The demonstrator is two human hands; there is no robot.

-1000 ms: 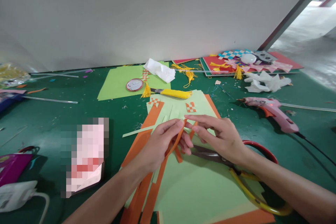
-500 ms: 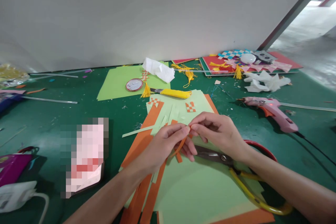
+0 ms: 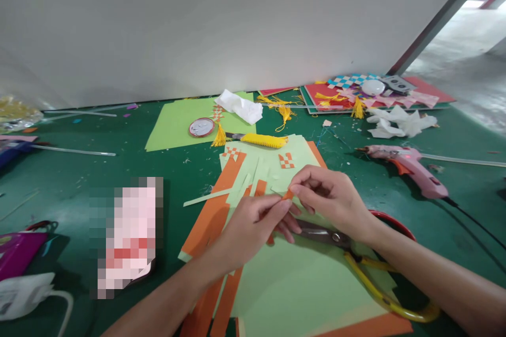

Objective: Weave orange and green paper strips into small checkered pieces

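A small orange paper strip (image 3: 288,195) is pinched between the fingertips of my left hand (image 3: 264,221) and my right hand (image 3: 326,189). Both hands hover over light green paper sheets (image 3: 300,284), and my fingers hide part of the strip. Scissors (image 3: 328,234) with yellow and red handles lie under my right wrist, blades partly behind my left fingers. Orange paper strips (image 3: 215,295) spread beneath my left forearm. Just beyond the hands sits a small orange-and-white checkered paper piece (image 3: 286,160), with another checkered piece (image 3: 231,154) to its left.
A yellow utility knife (image 3: 263,140) lies behind the hands. To the right rests a pink glue gun (image 3: 411,166) with its cord. On the left are a blurred-out phone (image 3: 132,237) and a white plug (image 3: 29,295). Crumpled tissue (image 3: 239,107) lies near the wall.
My left hand has shifted slightly, and its fingers now cover more of the orange strip, whose hanging tail no longer shows. My right hand has barely moved.
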